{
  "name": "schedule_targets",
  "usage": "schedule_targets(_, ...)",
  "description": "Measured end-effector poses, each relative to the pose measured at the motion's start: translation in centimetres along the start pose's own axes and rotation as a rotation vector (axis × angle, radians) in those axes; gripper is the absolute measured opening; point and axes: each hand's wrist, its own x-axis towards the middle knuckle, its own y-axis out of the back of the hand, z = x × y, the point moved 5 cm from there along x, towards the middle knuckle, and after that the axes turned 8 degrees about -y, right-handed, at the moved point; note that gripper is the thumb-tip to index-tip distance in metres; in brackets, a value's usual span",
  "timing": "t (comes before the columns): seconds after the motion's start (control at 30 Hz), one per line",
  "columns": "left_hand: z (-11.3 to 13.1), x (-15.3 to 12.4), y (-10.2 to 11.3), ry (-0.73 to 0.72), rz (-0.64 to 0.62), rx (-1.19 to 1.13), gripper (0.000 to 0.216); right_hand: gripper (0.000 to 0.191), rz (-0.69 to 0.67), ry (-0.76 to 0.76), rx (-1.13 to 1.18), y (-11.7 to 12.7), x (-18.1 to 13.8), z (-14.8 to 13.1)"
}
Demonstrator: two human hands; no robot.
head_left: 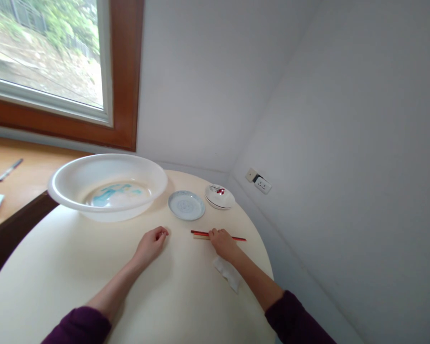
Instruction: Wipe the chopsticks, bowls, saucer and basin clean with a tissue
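My right hand (pixel 222 242) is closed on a small bunch of chopsticks (pixel 200 234), some red and some pale wood, lying crosswise on the table's right part. Their ends stick out on both sides of my fingers. My left hand (pixel 153 244) rests on the table with its fingers curled in, and nothing shows in it. Beyond my hands are a pale blue-grey plate (pixel 186 205) and a white dish (pixel 219 197) with a red flower pattern. A crumpled white tissue (pixel 227 274) lies just under my right wrist.
A large translucent plastic basin (pixel 109 191) stands at the back left of the round cream table (pixel 165 306). To its left, a wooden desk (pixel 32 162) holds a pen (pixel 9 170). Walls close in behind and right, with a power socket (pixel 263 185) near the table edge.
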Motion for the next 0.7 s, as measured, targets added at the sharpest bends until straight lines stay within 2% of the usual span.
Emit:
schedule_targets(0.47,0.0,0.0,0.0,0.000,-0.012,0.001,0.024,0.031,-0.044,-0.005,0.008,0.3,0.9,-0.1)
schedule_targets(0.7,0.2,-0.1,0.1,0.000,-0.006,0.003,0.023,0.029,-0.081,-0.032,0.089,1.0,1.1,1.0)
